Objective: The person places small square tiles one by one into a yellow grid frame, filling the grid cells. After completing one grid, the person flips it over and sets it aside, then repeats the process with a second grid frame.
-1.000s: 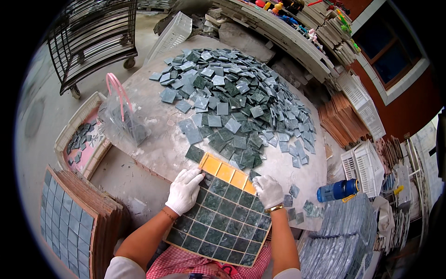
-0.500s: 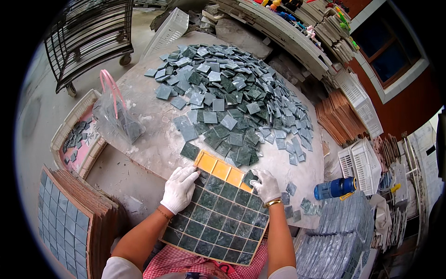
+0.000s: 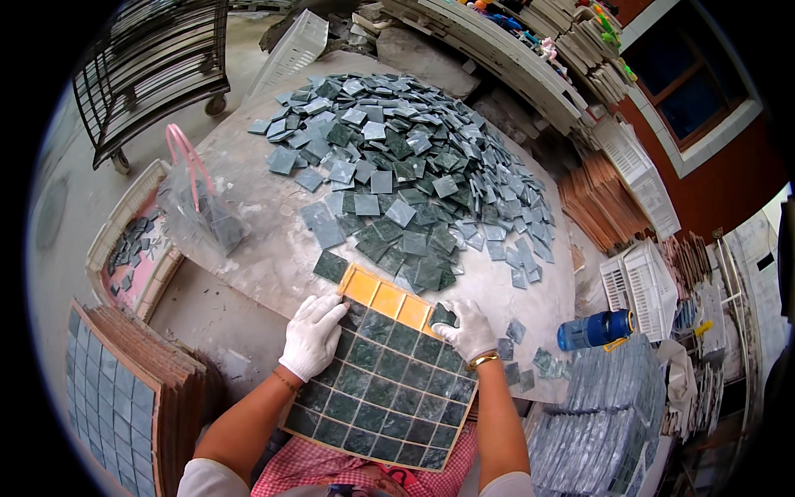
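A yellow grid tray (image 3: 383, 296) lies tilted in front of me, its near rows filled with square dark green stone tiles (image 3: 370, 355). Bare yellow cells show along its far row. My gloved left hand (image 3: 312, 337) holds the tray's left side, its fingertips against the far left tile; the thumb is hidden. At the far right corner, my gloved right hand (image 3: 469, 328) pinches a single dark green tile (image 3: 443, 315) by the last cells. Just beyond the tray, a large heap of loose grey-green tiles (image 3: 397, 166) spreads over the pale worktable (image 3: 265, 224).
Tile-covered boards (image 3: 112, 393) stand stacked at left, near a bin of tile pieces (image 3: 166, 286) and a clear bag with pink handles (image 3: 203, 215). A blue bottle (image 3: 595, 330) and piled tile sheets (image 3: 592, 414) are at right. A wheeled metal rack (image 3: 153, 83) stands far left.
The whole view has shifted slightly. My right hand's fingers have turned a little around the tile at the tray's corner. The left hand keeps its place on the tray.
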`<move>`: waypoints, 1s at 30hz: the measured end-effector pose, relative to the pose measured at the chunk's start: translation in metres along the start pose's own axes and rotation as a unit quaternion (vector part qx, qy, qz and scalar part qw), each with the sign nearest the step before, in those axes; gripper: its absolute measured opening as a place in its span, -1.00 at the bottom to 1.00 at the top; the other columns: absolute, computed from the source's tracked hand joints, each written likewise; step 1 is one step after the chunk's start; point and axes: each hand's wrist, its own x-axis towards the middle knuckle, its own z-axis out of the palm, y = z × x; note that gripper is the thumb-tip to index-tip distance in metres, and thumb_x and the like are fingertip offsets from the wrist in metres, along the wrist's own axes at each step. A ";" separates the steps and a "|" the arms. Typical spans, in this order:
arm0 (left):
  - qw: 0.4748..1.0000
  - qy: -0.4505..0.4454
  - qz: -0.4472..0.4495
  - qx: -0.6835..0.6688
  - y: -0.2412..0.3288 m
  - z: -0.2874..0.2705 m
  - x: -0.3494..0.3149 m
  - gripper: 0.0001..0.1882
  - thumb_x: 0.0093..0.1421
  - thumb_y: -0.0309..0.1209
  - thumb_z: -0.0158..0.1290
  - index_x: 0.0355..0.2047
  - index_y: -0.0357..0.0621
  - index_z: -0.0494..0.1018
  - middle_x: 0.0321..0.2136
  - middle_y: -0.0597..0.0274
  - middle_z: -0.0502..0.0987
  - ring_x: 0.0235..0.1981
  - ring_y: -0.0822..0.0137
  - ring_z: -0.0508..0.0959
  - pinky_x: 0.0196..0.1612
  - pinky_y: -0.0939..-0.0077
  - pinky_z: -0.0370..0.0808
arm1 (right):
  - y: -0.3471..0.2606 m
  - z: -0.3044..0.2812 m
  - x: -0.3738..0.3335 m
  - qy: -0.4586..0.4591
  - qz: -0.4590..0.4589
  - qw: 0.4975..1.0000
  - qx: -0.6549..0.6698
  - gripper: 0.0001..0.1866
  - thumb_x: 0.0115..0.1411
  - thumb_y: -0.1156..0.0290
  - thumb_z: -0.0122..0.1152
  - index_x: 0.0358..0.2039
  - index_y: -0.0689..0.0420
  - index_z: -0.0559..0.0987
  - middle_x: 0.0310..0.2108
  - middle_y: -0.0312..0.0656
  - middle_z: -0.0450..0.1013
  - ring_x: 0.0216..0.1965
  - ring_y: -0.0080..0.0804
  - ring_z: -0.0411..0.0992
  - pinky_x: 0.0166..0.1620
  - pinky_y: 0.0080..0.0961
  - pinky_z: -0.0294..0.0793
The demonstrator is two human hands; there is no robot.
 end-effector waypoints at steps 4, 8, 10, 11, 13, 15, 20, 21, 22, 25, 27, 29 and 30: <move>1.000 -0.003 0.004 0.003 0.002 0.000 0.002 -0.61 -0.05 -0.56 0.08 -0.13 -0.18 0.46 -0.07 0.04 0.48 -0.03 0.01 0.45 0.07 0.18 0.35 | 0.004 0.017 -0.004 0.031 -0.013 0.999 0.005 -0.47 -0.09 0.31 0.40 -0.08 0.21 0.52 -0.16 -0.02 0.39 -0.11 -0.11 0.41 -0.04 -0.33 0.42; 1.000 -0.007 0.000 0.003 0.000 0.001 0.000 -0.61 -0.04 -0.56 0.08 -0.13 -0.18 0.47 -0.05 0.03 0.47 -0.02 0.02 0.45 0.08 0.18 0.35 | -0.004 0.017 -0.005 -0.010 -0.004 1.000 0.016 -0.44 -0.08 0.36 0.39 -0.03 0.25 0.51 -0.18 0.01 0.39 -0.14 -0.11 0.41 -0.06 -0.33 0.43; 1.000 -0.005 0.000 0.006 0.000 0.002 -0.001 -0.61 -0.04 -0.56 0.08 -0.12 -0.18 0.47 -0.05 0.03 0.47 -0.02 0.02 0.45 0.08 0.18 0.35 | -0.010 0.010 -0.006 -0.043 0.009 0.999 0.009 -0.41 -0.07 0.38 0.38 0.02 0.28 0.47 -0.15 0.00 0.35 -0.26 -0.16 0.45 -0.12 -0.35 0.46; 1.000 -0.003 0.002 0.006 0.000 0.002 -0.001 -0.61 -0.04 -0.56 0.08 -0.12 -0.18 0.47 -0.06 0.03 0.47 -0.03 0.02 0.45 0.08 0.18 0.35 | -0.011 0.012 -0.008 -0.046 0.013 0.999 0.026 -0.40 -0.06 0.38 0.38 0.02 0.28 0.46 -0.15 0.00 0.34 -0.29 -0.18 0.46 -0.14 -0.36 0.47; 1.000 0.002 0.005 0.006 0.000 0.002 -0.001 -0.62 -0.04 -0.56 0.08 -0.13 -0.17 0.47 -0.07 0.03 0.47 -0.04 0.01 0.45 0.07 0.18 0.35 | -0.012 0.015 -0.011 -0.036 0.007 0.999 0.036 -0.39 -0.06 0.40 0.38 0.04 0.26 0.44 -0.14 -0.02 0.31 -0.40 -0.26 0.47 -0.20 -0.39 0.49; 1.000 0.003 0.001 -0.006 0.000 0.001 0.000 -0.62 -0.04 -0.55 0.08 -0.13 -0.17 0.46 -0.07 0.04 0.48 -0.05 0.00 0.45 0.07 0.19 0.35 | -0.012 0.013 -0.011 -0.040 0.027 0.998 0.032 -0.42 -0.04 0.38 0.36 0.04 0.22 0.45 -0.12 -0.02 0.32 -0.34 -0.22 0.47 -0.17 -0.36 0.48; 1.000 -0.003 -0.001 0.001 0.000 0.000 0.001 -0.62 -0.02 -0.53 0.08 -0.11 -0.18 0.45 -0.07 0.05 0.47 -0.05 0.02 0.44 0.07 0.21 0.35 | -0.023 0.013 0.020 0.025 0.027 0.997 -0.065 -0.41 0.01 0.32 0.32 0.08 0.08 0.41 0.06 -0.11 0.29 -0.07 -0.13 0.43 -0.04 -0.31 0.46; 1.000 -0.002 0.002 0.004 -0.001 0.000 -0.001 -0.62 -0.02 -0.53 0.08 -0.11 -0.18 0.45 -0.07 0.05 0.47 -0.06 0.02 0.44 0.07 0.21 0.35 | -0.029 0.014 0.030 0.052 0.011 0.996 -0.074 -0.40 0.02 0.31 0.31 0.10 0.06 0.38 0.10 -0.14 0.27 -0.02 -0.12 0.41 -0.01 -0.30 0.45; 1.000 -0.003 0.005 0.005 -0.001 0.001 -0.003 -0.62 -0.02 -0.53 0.08 -0.12 -0.18 0.45 -0.07 0.05 0.47 -0.06 0.02 0.44 0.07 0.21 0.35 | -0.034 0.013 0.040 0.078 -0.002 0.993 -0.084 -0.39 0.03 0.30 0.30 0.12 0.04 0.36 0.14 -0.17 0.26 0.04 -0.11 0.38 0.02 -0.29 0.44; 1.000 0.003 -0.004 -0.008 0.001 0.000 -0.001 -0.62 -0.04 -0.55 0.09 -0.13 -0.18 0.46 -0.07 0.04 0.49 -0.04 0.02 0.46 0.09 0.20 0.35 | -0.035 0.009 0.067 -0.002 0.015 0.989 -0.144 -0.33 0.03 0.32 0.30 0.17 0.01 0.29 0.17 -0.21 0.23 0.08 -0.12 0.35 0.06 -0.30 0.42; 1.000 0.003 -0.006 -0.017 0.003 -0.001 0.001 -0.63 -0.04 -0.56 0.09 -0.14 -0.18 0.47 -0.07 0.04 0.49 -0.03 0.02 0.46 0.10 0.19 0.35 | -0.026 0.008 0.071 -0.015 0.014 0.990 -0.142 -0.33 0.00 0.31 0.33 0.15 0.03 0.31 0.11 -0.16 0.28 0.05 -0.11 0.36 0.06 -0.30 0.41; 1.000 0.008 -0.004 -0.022 -0.001 0.001 -0.002 -0.63 -0.04 -0.56 0.09 -0.14 -0.18 0.47 -0.07 0.04 0.49 -0.03 0.02 0.46 0.09 0.19 0.35 | -0.023 0.007 0.066 0.021 0.023 0.995 -0.091 -0.33 -0.03 0.30 0.35 0.12 0.05 0.34 0.06 -0.11 0.30 0.02 -0.10 0.37 0.05 -0.30 0.42; 1.000 0.010 -0.001 -0.026 -0.002 0.001 -0.003 -0.63 -0.04 -0.56 0.09 -0.15 -0.18 0.47 -0.07 0.05 0.49 -0.03 0.02 0.46 0.09 0.19 0.35 | -0.022 0.007 0.062 0.039 0.028 0.997 -0.065 -0.34 -0.05 0.30 0.36 0.10 0.05 0.35 0.04 -0.08 0.31 0.00 -0.09 0.38 0.04 -0.30 0.42</move>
